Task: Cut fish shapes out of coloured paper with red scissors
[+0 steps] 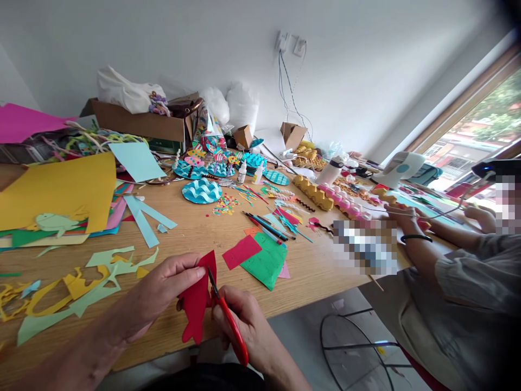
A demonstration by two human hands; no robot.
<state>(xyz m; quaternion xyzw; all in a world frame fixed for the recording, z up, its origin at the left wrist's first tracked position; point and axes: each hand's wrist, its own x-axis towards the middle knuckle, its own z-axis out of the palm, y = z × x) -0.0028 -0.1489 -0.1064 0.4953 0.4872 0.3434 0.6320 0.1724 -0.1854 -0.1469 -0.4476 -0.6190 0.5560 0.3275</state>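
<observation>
My left hand [179,282] pinches a piece of red paper [194,309] near its top, thumb on the front face. The lower end of the paper is cut into a forked tail shape. In my right hand [244,312] is a pair of red-handled scissors [234,328], with the blades against the upper right edge of the red paper. Just beyond my hands lie a small red paper rectangle [242,252] and a green paper piece [266,262] with faint drawn lines.
Paper offcuts [77,298] and a pale green paper fish [57,222] lie to the left, by yellow sheets [61,184]. Pens [266,227], confetti [226,205] and a blue wavy disc [201,191] are farther back. At right, a co-worker's hands [402,217] are busy. A stool frame [358,347] stands below.
</observation>
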